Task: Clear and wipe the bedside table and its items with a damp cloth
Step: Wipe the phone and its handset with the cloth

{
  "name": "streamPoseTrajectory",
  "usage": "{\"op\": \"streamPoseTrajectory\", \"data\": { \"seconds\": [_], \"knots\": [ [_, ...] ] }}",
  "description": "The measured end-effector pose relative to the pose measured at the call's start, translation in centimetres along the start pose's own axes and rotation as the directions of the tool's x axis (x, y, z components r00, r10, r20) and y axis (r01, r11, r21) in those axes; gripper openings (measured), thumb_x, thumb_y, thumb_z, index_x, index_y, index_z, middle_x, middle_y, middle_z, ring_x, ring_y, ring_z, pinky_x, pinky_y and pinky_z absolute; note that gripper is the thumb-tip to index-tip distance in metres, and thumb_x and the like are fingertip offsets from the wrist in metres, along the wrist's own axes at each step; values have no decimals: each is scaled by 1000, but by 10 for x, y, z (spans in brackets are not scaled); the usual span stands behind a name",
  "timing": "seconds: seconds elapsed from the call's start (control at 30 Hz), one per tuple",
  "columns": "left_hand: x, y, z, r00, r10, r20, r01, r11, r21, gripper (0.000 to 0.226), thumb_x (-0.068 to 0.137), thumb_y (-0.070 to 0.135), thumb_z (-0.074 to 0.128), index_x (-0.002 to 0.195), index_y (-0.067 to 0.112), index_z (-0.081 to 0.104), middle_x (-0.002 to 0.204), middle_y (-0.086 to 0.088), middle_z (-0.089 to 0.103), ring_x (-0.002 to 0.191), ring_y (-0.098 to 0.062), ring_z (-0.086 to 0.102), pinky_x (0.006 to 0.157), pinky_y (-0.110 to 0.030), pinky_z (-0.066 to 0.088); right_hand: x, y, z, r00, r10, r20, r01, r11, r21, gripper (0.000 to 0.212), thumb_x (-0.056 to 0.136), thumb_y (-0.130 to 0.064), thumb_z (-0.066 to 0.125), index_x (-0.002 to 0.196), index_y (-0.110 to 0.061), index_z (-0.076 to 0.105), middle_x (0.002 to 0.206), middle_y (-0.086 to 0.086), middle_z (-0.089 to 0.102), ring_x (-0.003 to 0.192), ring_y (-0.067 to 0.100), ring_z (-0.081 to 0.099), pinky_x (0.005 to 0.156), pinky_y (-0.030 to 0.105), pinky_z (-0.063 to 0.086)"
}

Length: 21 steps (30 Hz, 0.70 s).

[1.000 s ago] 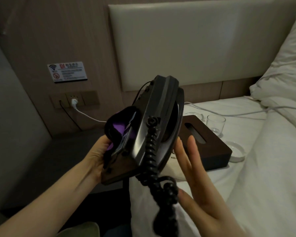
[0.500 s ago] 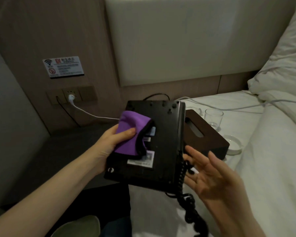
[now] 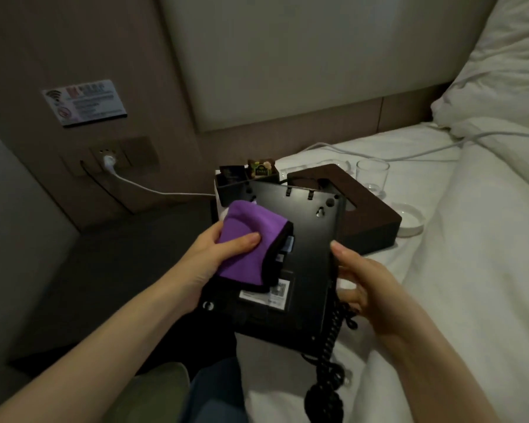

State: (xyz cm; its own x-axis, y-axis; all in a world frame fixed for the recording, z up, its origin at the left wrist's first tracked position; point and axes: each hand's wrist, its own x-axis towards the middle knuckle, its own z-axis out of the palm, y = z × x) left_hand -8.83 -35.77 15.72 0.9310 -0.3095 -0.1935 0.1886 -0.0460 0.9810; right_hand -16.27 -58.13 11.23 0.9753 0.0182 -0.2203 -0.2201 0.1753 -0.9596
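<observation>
A dim hotel bedroom: a wood-panelled wall carries a padded cream headboard (image 3: 303, 56), one notice plaque with a wifi symbol (image 3: 84, 102), and one socket panel (image 3: 119, 155) with a white plug in it, its white cable (image 3: 165, 192) trailing toward the bed. The dark bedside table (image 3: 110, 270) stands bare at lower left under the socket. To the right lies the bed (image 3: 471, 285) in white sheets, with a pillow (image 3: 507, 80) in the upper right corner.

One black telephone (image 3: 297, 257) is held upside down over the edge of the bed, its underside and labels facing the camera, its coiled cord (image 3: 330, 340) hanging down onto the sheet. The left hand (image 3: 214, 264) presses one folded purple cloth (image 3: 248, 242) against the base, thumb on top of the cloth and fingers curled beneath it. The right hand (image 3: 361, 279) grips the phone's right edge, thumb on the rim, fingers wrapped behind.

Set out on the sheet behind the telephone: one dark wooden tissue box (image 3: 376, 221), one clear drinking glass (image 3: 371, 175) plainly seen with what may be a second beside it, one shallow glass dish (image 3: 409, 221), and one small dark holder (image 3: 235, 184) with two sachets standing in it.
</observation>
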Motion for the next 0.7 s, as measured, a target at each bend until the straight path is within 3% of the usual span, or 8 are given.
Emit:
{"op": "streamPoseTrajectory", "data": {
  "seconds": [0.13,0.23,0.37,0.47,0.53,0.63,0.7],
  "knots": [
    [-2,6,9,999,31,11,-32,996,82,59,52,41,82,107,34,62,91,9,74,83,-10,72,60,-20,54,6,9,2,998,51,-45,-47,995,87,88,48,-61,87,122,-21,60,105,4,75,91,26,74,67,29,58],
    [1,4,16,998,69,-3,-68,989,132,61,52,47,81,109,37,60,98,11,72,90,-8,70,71,-24,55,11,14,4,992,78,-96,-51,966,255,88,47,-46,91,124,-16,60,107,10,74,94,28,73,69,31,58],
    [8,6,27,998,62,33,-66,986,150,56,62,53,76,113,36,60,102,11,72,92,-7,70,74,-24,54,11,17,3,992,95,-79,-51,900,433,83,49,-41,91,122,-13,64,114,16,71,101,34,70,90,48,54],
    [10,2,34,996,86,19,-88,981,173,48,73,53,70,116,33,61,105,9,72,97,-9,69,80,-27,52,9,17,0,994,80,-69,-39,886,462,77,54,-39,90,122,-13,65,115,17,70,105,37,68,100,52,48],
    [6,-2,34,994,107,20,-108,980,169,48,74,50,71,118,33,61,108,9,72,99,-9,68,77,-24,52,8,16,-2,993,94,-77,-49,891,451,74,55,-39,86,121,-13,66,113,16,71,104,37,68,99,51,49],
    [-7,-11,29,994,111,17,-112,964,241,57,64,51,76,117,44,55,110,18,68,97,0,66,72,-16,54,9,15,-5,990,128,-57,-86,873,479,73,50,-38,85,116,-10,69,107,17,73,91,35,72,81,45,58],
    [-21,-21,26,989,148,-18,-129,911,392,75,61,59,73,129,51,43,120,25,60,102,8,61,81,-15,52,10,15,-5,987,156,-26,-122,853,508,75,49,-36,85,117,-8,68,107,19,72,93,36,72,88,48,56]
  ]
}}
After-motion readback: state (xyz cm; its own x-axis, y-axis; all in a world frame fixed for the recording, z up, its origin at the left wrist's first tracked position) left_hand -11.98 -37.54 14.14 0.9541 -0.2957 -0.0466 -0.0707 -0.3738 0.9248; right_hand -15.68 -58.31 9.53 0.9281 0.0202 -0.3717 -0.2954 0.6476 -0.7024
